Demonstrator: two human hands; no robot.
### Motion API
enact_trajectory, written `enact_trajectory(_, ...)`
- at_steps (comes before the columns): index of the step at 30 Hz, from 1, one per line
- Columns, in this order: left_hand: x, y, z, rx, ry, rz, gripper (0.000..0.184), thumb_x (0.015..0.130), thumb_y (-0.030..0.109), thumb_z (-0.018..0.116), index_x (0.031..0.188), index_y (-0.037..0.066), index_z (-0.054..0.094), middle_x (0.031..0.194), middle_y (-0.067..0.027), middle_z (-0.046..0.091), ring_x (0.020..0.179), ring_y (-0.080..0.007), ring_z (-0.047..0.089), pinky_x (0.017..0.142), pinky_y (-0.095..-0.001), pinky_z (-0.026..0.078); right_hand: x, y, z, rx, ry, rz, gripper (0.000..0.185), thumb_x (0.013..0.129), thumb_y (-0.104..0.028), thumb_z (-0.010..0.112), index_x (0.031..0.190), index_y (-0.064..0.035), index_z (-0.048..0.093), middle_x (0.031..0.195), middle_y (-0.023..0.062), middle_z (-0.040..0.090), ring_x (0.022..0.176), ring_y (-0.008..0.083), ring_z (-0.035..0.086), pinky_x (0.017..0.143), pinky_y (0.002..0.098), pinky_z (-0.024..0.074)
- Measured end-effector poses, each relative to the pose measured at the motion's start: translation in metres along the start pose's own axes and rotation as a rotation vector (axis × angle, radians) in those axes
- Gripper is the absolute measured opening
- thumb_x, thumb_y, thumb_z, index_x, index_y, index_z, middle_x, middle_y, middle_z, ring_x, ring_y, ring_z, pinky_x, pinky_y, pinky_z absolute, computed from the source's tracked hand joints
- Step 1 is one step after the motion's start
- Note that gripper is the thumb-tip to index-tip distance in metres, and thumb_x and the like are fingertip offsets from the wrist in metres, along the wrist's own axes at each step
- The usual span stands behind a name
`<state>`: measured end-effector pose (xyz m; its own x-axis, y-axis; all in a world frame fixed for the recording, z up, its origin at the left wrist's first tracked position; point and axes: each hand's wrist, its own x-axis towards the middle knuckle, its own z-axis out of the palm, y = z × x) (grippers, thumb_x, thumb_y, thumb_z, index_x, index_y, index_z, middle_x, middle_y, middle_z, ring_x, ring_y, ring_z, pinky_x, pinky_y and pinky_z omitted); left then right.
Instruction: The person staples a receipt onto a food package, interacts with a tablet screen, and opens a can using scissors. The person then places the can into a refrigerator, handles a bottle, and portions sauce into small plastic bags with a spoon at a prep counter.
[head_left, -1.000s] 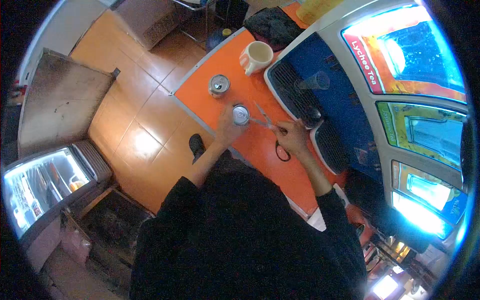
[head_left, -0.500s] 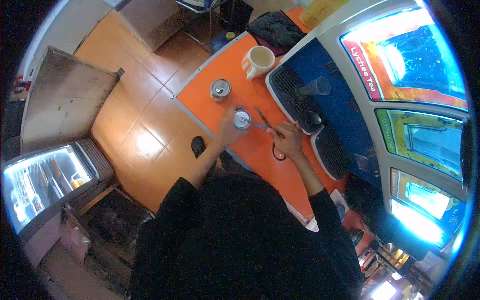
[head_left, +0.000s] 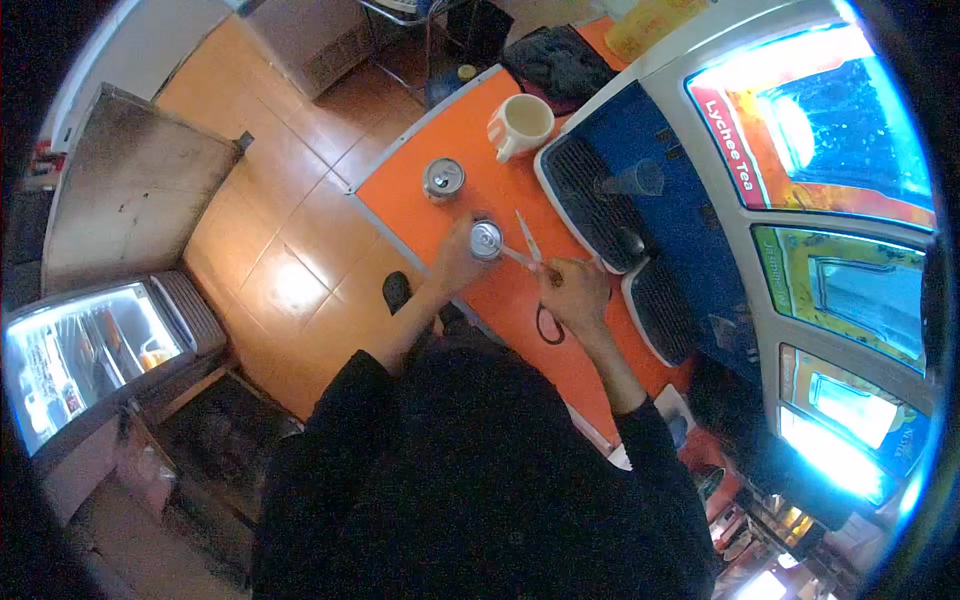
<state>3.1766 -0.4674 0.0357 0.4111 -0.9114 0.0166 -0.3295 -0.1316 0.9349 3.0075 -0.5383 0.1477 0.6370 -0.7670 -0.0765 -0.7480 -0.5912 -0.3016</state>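
Observation:
In the head view my left hand [head_left: 460,258] is wrapped round the side of a silver drinks can [head_left: 486,239] standing on the orange table [head_left: 520,345]. My right hand [head_left: 578,295] grips a pair of scissors [head_left: 530,238] with the blades spread apart. One blade points at the can's lid and its tip is at or very near the rim; whether it touches, I cannot tell. A dark handle loop hangs below my right hand. Beyond my left hand stands a second can [head_left: 443,180], upright, with an opening in its top.
A cream mug [head_left: 524,126] stands at the table's far part, near a dark cloth [head_left: 560,62]. Along the right side is a drinks dispenser [head_left: 740,210] with black drip trays [head_left: 590,190] and a clear cup [head_left: 640,178]. A lit fridge [head_left: 95,365] is at left.
My right hand has turned slightly and the scissors with it; the blades now catch the light and the handle loop shows more. My left hand stays on the can.

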Motion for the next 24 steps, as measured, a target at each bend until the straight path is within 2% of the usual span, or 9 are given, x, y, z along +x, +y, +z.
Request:
enact_trajectory(4,-0.001,-0.001,0.001,0.019,0.033,0.032,0.057,0.059,0.01,0.079,0.107,0.006,0.049,0.1,-0.0152,0.06,0.096,-0.0326,0.059,0.081,-0.0401,0.048,0.01,-0.01,-0.019,-0.015,-0.105,0.051,0.032,0.08,-0.036,0.059,0.066,-0.0085,0.067,0.059,0.0129,0.06,0.055,0.0315,0.058,0.072,0.044,0.0426)
enact_trajectory(6,-0.001,-0.004,0.002,0.017,0.051,0.051,0.057,0.059,0.012,0.08,0.107,0.007,0.051,0.099,-0.0145,0.061,0.094,-0.0325,0.059,0.08,-0.0402,0.048,0.014,-0.02,-0.029,-0.121,-0.189,0.068,0.031,0.079,-0.036,0.059,0.068,-0.0084,0.068,0.061,0.015,0.062,0.058,0.0312,0.061,0.074,0.0438,0.0432)
enact_trajectory(9,0.0,-0.006,0.002,-0.025,0.06,0.094,0.057,0.059,0.012,0.079,0.107,0.007,0.05,0.099,-0.0145,0.061,0.096,-0.0323,0.059,0.082,-0.0406,0.048,0.015,-0.025,-0.026,-0.19,-0.101,0.006,0.03,0.079,-0.033,0.059,0.069,-0.0065,0.068,0.06,0.0165,0.062,0.058,0.0314,0.062,0.076,0.0434,0.0438)
enact_trajectory(12,0.0,-0.005,0.001,-0.024,0.041,0.104,0.056,0.06,0.008,0.076,0.109,0.003,0.049,0.102,-0.0163,0.059,0.099,-0.0319,0.058,0.082,-0.0387,0.047,0.022,-0.039,-0.039,-0.251,-0.195,0.027,0.028,0.078,-0.03,0.058,0.069,-0.0054,0.068,0.061,0.0166,0.062,0.059,0.031,0.062,0.078,0.0438,0.044)
enact_trajectory(16,0.0,-0.008,0.003,-0.034,0.049,0.104,0.056,0.06,0.009,0.076,0.109,0.002,0.049,0.101,-0.0166,0.058,0.099,-0.0327,0.057,0.082,-0.0397,0.047,0.024,-0.057,-0.046,-0.307,-0.161,0.006,0.026,0.078,-0.028,0.058,0.069,-0.0056,0.068,0.061,0.0163,0.063,0.06,0.0299,0.063,0.078,0.0449,0.0437)
enact_trajectory(18,0.0,-0.008,0.004,-0.009,0.061,0.119,0.056,0.06,0.01,0.076,0.109,0.002,0.049,0.101,-0.0164,0.058,0.098,-0.033,0.057,0.082,-0.0403,0.047,0.026,-0.06,-0.044,-0.35,-0.12,-0.032,0.028,0.077,-0.03,0.06,0.066,-0.0046,0.067,0.058,0.0185,0.06,0.057,0.0332,0.061,0.071,0.0449,0.0443)
enact_trajectory(21,-0.003,-0.008,0.004,-0.053,0.071,0.118,0.054,0.06,0.009,0.076,0.107,0.002,0.049,0.099,-0.0167,0.058,0.096,-0.0344,0.057,0.081,-0.0416,0.046,0.024,-0.066,-0.045,-0.383,-0.065,-0.092,0.028,0.077,-0.029,0.06,0.067,-0.0043,0.067,0.059,0.0187,0.06,0.057,0.0323,0.061,0.07,0.0434,0.043)
enact_trajectory(24,0.001,-0.006,0.0,-0.006,0.059,0.135,0.057,0.062,0.017,0.078,0.109,0.007,0.049,0.1,-0.0142,0.061,0.097,-0.0323,0.059,0.082,-0.041,0.047,0.026,-0.039,-0.041,-0.321,-0.116,-0.073,0.029,0.079,-0.032,0.06,0.068,-0.0063,0.067,0.059,0.0159,0.06,0.057,0.0292,0.06,0.071,0.0416,0.0415)
